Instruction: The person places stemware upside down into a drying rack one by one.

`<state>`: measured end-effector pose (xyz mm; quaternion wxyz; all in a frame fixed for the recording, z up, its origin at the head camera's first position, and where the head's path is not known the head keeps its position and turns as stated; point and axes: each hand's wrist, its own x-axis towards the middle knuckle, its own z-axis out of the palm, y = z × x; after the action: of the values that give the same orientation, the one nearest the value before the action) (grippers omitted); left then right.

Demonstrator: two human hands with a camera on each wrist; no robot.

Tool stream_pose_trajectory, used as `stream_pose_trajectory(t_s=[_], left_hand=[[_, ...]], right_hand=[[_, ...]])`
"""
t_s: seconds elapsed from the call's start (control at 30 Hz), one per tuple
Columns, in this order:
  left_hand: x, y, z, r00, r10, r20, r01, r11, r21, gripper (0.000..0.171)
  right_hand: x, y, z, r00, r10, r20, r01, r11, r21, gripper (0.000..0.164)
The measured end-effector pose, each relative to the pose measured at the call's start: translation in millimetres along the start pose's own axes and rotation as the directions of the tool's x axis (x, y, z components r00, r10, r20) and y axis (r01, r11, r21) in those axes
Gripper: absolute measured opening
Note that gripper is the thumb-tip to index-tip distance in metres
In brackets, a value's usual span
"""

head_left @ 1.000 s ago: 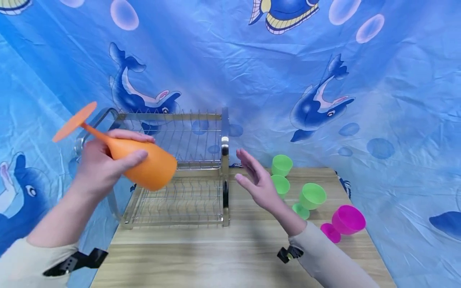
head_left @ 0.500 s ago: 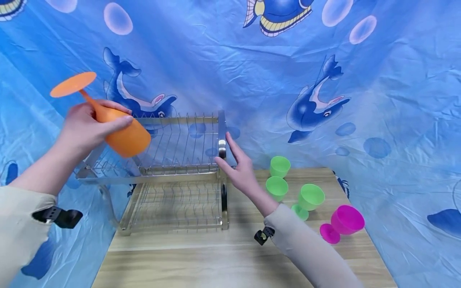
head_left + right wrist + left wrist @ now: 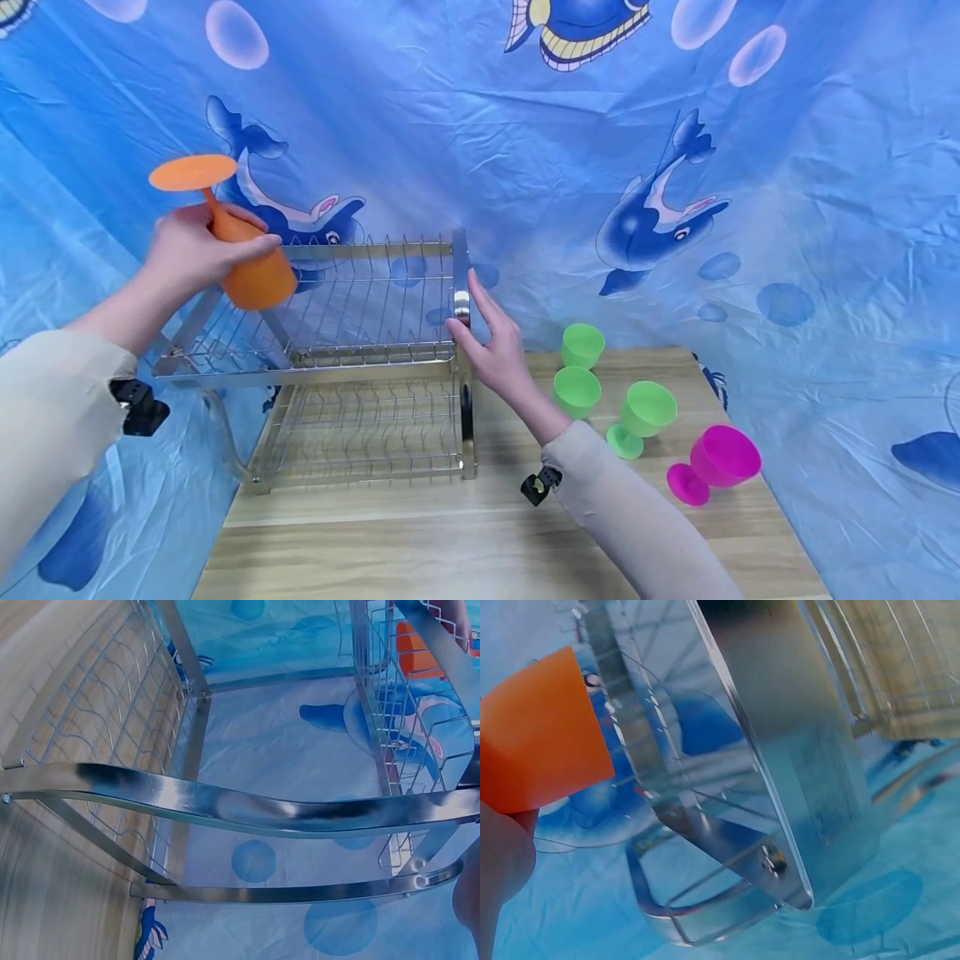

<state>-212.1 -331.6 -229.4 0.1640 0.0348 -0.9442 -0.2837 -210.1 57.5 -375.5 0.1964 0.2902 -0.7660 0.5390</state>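
My left hand [image 3: 191, 248] grips an orange plastic goblet [image 3: 258, 279] by its bowl, the round foot upward and the mouth tilted down. The goblet hangs over the left part of the upper tier of a metal two-tier dish rack [image 3: 390, 367]. In the left wrist view, the goblet's bowl [image 3: 544, 739] appears beside the rack's wire tier. My right hand [image 3: 498, 350] holds the rack's right side frame, thumb across its front and index finger along its right side; the other fingers are largely hidden. In the right wrist view, the curved side frame [image 3: 247, 810] runs toward the hand.
Three green goblets [image 3: 649, 408] stand on the wooden table [image 3: 420, 542] right of the rack, near my right forearm. A magenta goblet [image 3: 723, 457] is closer to the right edge. A blue sea-print curtain [image 3: 540, 167] hangs close behind and at both sides.
My left hand carried the orange goblet up and back over the rack's upper tier, turning it more upside down. The right hand moved left onto the side frame. The upper tier's front has swung down.
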Motion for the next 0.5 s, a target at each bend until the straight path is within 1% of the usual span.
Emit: stream_pose_trajectory(t_s=[0.2,0.27,0.5], left_hand=[[11.8,-14.4,4.8,0.998,-0.056,0.022,0.055,0.998,0.037,0.073],[14.7,-18.4,6.1,0.997,-0.065,0.035,0.064,0.997,0.041,0.075],[27.1,-26.2,9.3,0.998,-0.043,0.043,0.039,0.997,0.071,0.073]], right_hand=[[2,2,0,1.000,-0.023,0.002,0.023,1.000,-0.016,0.072],[2,2,0,1.000,-0.028,0.003,0.028,0.999,-0.021,0.072],[2,2,-1,0.999,-0.035,0.008,0.035,0.999,-0.012,0.073]])
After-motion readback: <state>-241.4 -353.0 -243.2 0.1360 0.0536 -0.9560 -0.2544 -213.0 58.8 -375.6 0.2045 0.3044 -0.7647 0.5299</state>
